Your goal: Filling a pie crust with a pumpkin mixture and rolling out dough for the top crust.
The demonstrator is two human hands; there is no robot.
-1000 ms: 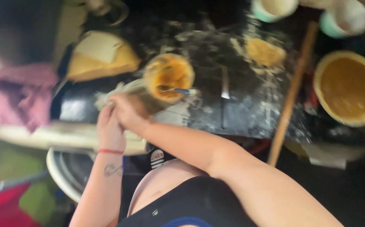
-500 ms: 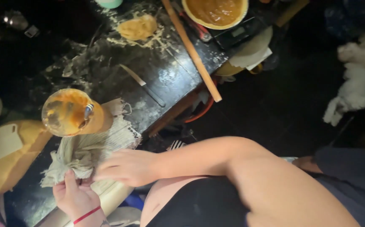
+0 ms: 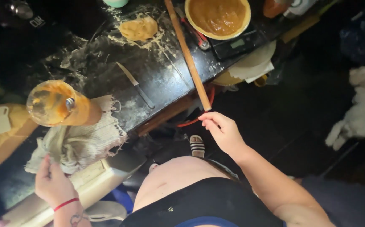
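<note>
Reaching toward the lower end of the long wooden rolling pin [image 3: 188, 54], the right hand [image 3: 222, 133] sits just below its tip at the centre of the frame, fingers loosely curled and holding nothing, apart from the wood. Half a second earlier this hand lay flat on the frayed cloth [image 3: 83, 141] at the lower left; it has since lifted off and swung across to the middle. The left hand [image 3: 53, 181], with a red band at the wrist, stays at the lower left, its fingers pinched on the edge of that cloth, much as before.

The rolling pin lies slanted over the dark, flour-dusted counter [image 3: 157, 80], running from the top centre of the frame down past the counter's edge. Left of it a knife [image 3: 135, 85] lies on the counter, and a lump of dough [image 3: 138, 28] sits in the flour toward the upper middle. A round dish of orange filling [image 3: 218, 17] stands at the top, right of the pin. A glass jar smeared with orange [image 3: 58, 104] rests at the left, touching the upper edge of the cloth. A yellow cutting board [image 3: 1, 138] shows at the far left edge.

The view has shifted a little since the earlier frame, so the counter now sits more to the upper left. A white furry animal [image 3: 361, 109] lies on the dark floor at the right edge, lower in the frame than before.
</note>
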